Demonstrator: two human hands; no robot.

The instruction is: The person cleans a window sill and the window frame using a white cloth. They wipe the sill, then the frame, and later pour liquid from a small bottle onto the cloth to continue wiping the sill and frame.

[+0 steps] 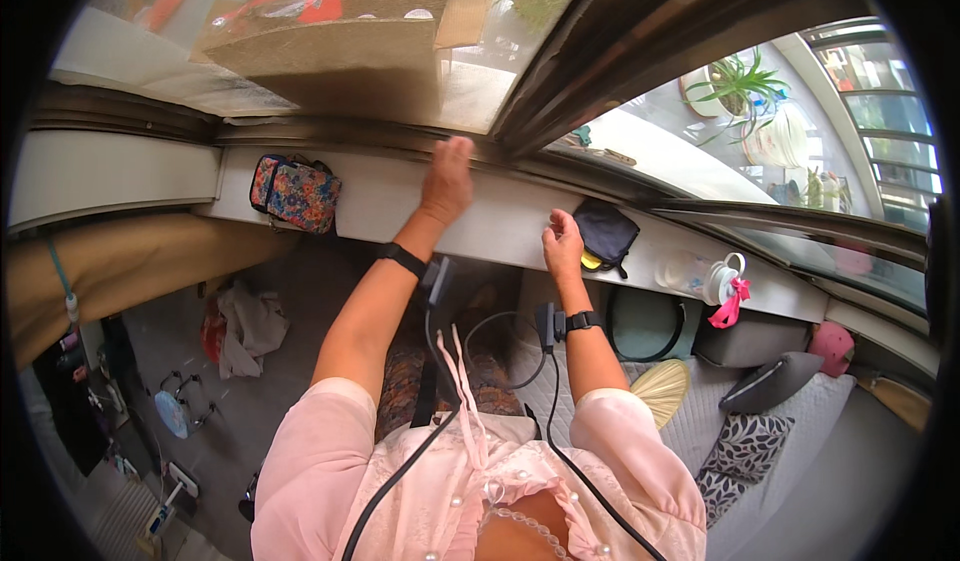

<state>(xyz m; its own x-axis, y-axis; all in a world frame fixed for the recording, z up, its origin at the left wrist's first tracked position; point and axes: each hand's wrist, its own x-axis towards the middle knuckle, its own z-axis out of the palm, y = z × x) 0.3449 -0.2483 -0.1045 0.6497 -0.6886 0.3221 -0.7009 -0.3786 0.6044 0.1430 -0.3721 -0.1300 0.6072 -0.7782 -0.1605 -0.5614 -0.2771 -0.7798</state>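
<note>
My left hand (448,182), slightly blurred, is over the white windowsill (382,193), its fingers extended towards the lower rail of the window frame (360,137). I see nothing in it, and whether the fingertips touch the rail is unclear. Over the sill's front edge is my right hand (564,244), its fingers loosely curled around nothing visible. Just right of it lies a dark zippered pouch (609,231), with a yellow item (591,261) showing at its lower edge. A floral bag (296,193) sits on the sill, left of my left hand.
A clear plastic bottle (686,274) with a pink ribbon lies on the sill at right. Below are a quilted sofa (592,403), cushions (754,437) and a hand fan (661,392). A small stool (174,413) stands left. Behind the glass is a cardboard box (337,65). Cables (409,463) hang from my wrist devices.
</note>
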